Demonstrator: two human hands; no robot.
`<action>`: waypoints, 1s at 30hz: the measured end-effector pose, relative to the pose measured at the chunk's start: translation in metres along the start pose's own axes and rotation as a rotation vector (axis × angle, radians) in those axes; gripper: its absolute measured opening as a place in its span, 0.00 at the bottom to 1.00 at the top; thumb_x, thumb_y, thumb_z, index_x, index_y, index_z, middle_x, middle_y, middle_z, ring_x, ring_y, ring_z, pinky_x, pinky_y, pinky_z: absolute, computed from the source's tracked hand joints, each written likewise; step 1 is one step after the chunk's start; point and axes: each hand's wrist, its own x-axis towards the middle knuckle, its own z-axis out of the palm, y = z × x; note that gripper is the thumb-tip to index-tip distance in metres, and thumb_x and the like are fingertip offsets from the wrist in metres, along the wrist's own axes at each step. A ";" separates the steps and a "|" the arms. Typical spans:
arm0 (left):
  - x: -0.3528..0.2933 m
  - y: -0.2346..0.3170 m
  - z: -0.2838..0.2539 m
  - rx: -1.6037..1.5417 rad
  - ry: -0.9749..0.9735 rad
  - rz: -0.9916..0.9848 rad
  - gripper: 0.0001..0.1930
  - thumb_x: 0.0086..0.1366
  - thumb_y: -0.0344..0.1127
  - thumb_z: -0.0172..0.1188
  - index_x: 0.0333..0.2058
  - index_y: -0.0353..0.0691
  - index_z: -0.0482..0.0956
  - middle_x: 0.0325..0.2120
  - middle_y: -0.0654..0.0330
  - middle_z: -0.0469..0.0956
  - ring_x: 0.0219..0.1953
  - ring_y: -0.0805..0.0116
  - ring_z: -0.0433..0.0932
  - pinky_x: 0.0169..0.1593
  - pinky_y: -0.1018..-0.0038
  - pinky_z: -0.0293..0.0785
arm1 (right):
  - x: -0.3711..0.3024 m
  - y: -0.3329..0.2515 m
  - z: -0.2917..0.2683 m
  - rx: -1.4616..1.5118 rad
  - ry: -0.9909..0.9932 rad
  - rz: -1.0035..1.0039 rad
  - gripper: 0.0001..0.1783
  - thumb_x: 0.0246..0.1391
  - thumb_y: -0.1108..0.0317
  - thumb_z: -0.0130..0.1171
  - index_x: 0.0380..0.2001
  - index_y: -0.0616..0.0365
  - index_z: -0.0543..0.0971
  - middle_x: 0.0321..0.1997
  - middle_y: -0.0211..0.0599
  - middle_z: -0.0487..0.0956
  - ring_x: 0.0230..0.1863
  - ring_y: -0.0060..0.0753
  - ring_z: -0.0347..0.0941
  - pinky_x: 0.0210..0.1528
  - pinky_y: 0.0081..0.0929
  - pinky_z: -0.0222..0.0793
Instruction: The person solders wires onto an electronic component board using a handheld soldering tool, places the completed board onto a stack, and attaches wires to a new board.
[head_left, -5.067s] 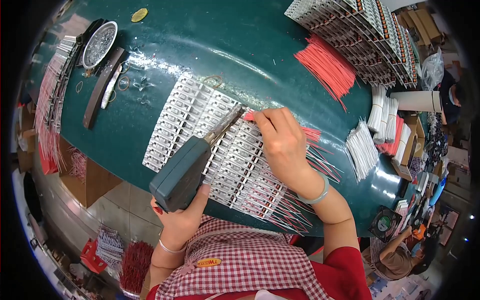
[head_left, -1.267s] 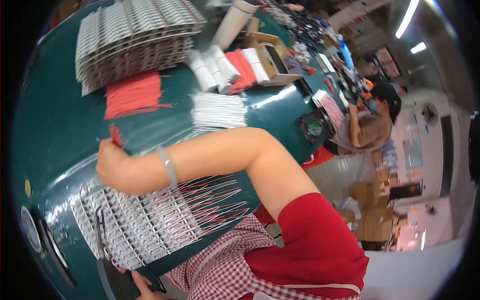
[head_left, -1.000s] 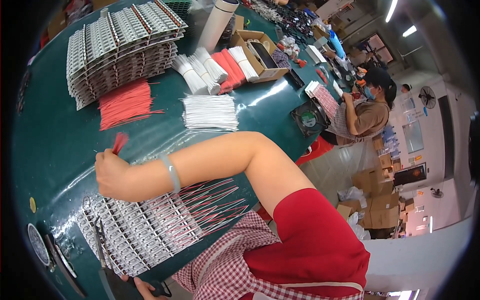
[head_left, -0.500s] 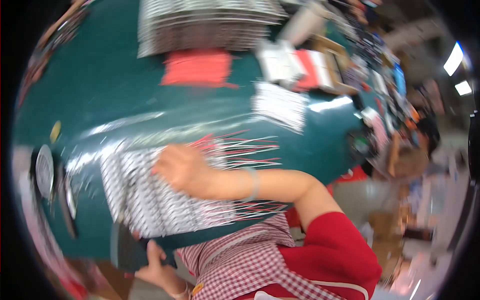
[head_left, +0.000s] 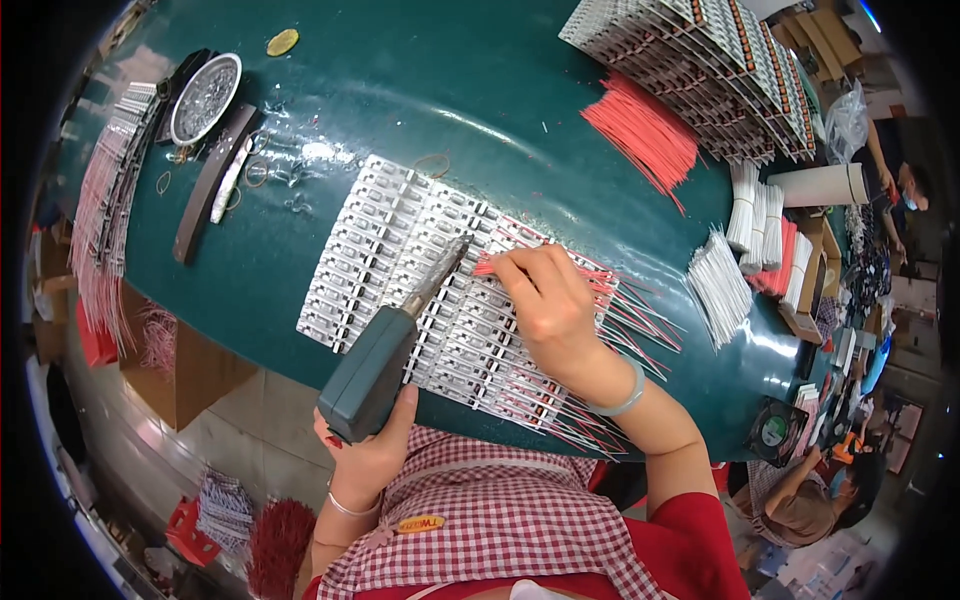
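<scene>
In the head view, looks down on a glossy dark-green tabletop point(head_left: 480, 60), with streaks of light across the middle and shiny specks toward the left. Carries a panel of white modules point(head_left: 370, 230) flat on that surface, directly in front of the body, with red and white wire ends point(head_left: 645, 315) fanning out past the right border.

Grips in the left hand point(head_left: 365, 455), with fingers wrapped round the handle, a dark-green soldering gun point(head_left: 370, 375) aimed up and rightward over the panel. Cannot tell touch from a narrow gap between tip and modules. Pinches in the right hand point(head_left: 555, 310), between thumb and fingertips drawn together, a tuft of red wires point(head_left: 484, 266) near the tip.

Farther off to the right, bears a tall stack of panels point(head_left: 700, 80), a loose heap of red wires point(head_left: 643, 135) just beside it, a heap of white wires point(head_left: 722, 285), tied white bundles point(head_left: 743, 205) and a pale cylinder point(head_left: 818, 185). To the left, bears a round dish point(head_left: 238, 78) of glittering bits, a dark bar point(head_left: 205, 200), a yellow oval piece point(head_left: 283, 42) and, at the far edge, a pile of wired panels point(head_left: 105, 190).

Below, drops to a pale tiled floor point(head_left: 270, 410), with a cardboard box point(head_left: 205, 375) and a red crate point(head_left: 190, 535). Along the right rim, shows a black square fan point(head_left: 775, 430) and a person in a brown top point(head_left: 805, 505).
</scene>
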 end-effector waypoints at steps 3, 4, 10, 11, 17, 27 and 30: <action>0.003 0.002 0.001 0.052 -0.048 0.034 0.14 0.53 0.24 0.71 0.39 0.27 0.82 0.29 0.56 0.83 0.28 0.72 0.81 0.34 0.76 0.77 | -0.001 0.002 -0.003 -0.020 0.003 -0.013 0.19 0.37 0.79 0.59 0.38 0.69 0.79 0.37 0.42 0.76 0.37 0.41 0.72 0.34 0.32 0.72; 0.004 0.004 0.002 0.054 -0.046 0.030 0.14 0.53 0.24 0.71 0.39 0.27 0.82 0.29 0.56 0.83 0.28 0.72 0.81 0.34 0.76 0.77 | -0.001 0.000 -0.004 -0.035 0.006 0.000 0.19 0.36 0.79 0.59 0.38 0.69 0.79 0.37 0.42 0.76 0.36 0.41 0.72 0.34 0.32 0.72; 0.006 0.004 0.003 0.063 -0.092 0.059 0.12 0.53 0.22 0.69 0.38 0.27 0.81 0.31 0.53 0.83 0.28 0.70 0.81 0.33 0.75 0.76 | 0.000 0.000 -0.005 -0.038 0.003 0.003 0.19 0.36 0.78 0.59 0.38 0.69 0.79 0.37 0.42 0.76 0.36 0.41 0.73 0.34 0.33 0.73; 0.007 0.004 0.001 0.085 -0.114 0.088 0.12 0.53 0.21 0.68 0.38 0.26 0.81 0.31 0.53 0.82 0.28 0.70 0.81 0.33 0.75 0.76 | 0.000 0.000 -0.005 -0.031 0.003 0.000 0.19 0.36 0.78 0.59 0.37 0.69 0.79 0.37 0.42 0.76 0.36 0.41 0.73 0.34 0.33 0.73; 0.006 0.006 0.004 0.092 -0.115 0.085 0.12 0.53 0.21 0.68 0.37 0.26 0.81 0.30 0.54 0.81 0.27 0.70 0.79 0.32 0.75 0.76 | 0.000 -0.001 -0.004 -0.031 0.009 -0.005 0.19 0.36 0.79 0.59 0.37 0.69 0.79 0.37 0.42 0.76 0.37 0.41 0.73 0.35 0.33 0.73; 0.008 0.006 0.007 0.077 -0.098 0.110 0.11 0.53 0.21 0.68 0.37 0.28 0.81 0.30 0.55 0.81 0.27 0.70 0.78 0.32 0.75 0.76 | 0.001 0.003 -0.004 -0.042 0.016 0.006 0.20 0.35 0.80 0.60 0.39 0.70 0.78 0.38 0.44 0.76 0.37 0.42 0.72 0.34 0.33 0.72; 0.009 0.008 0.007 0.088 -0.117 0.085 0.11 0.53 0.21 0.68 0.36 0.28 0.81 0.29 0.56 0.80 0.26 0.70 0.78 0.32 0.76 0.75 | 0.001 0.004 -0.003 -0.043 0.010 0.007 0.21 0.35 0.80 0.59 0.39 0.70 0.78 0.38 0.44 0.76 0.37 0.42 0.72 0.34 0.33 0.72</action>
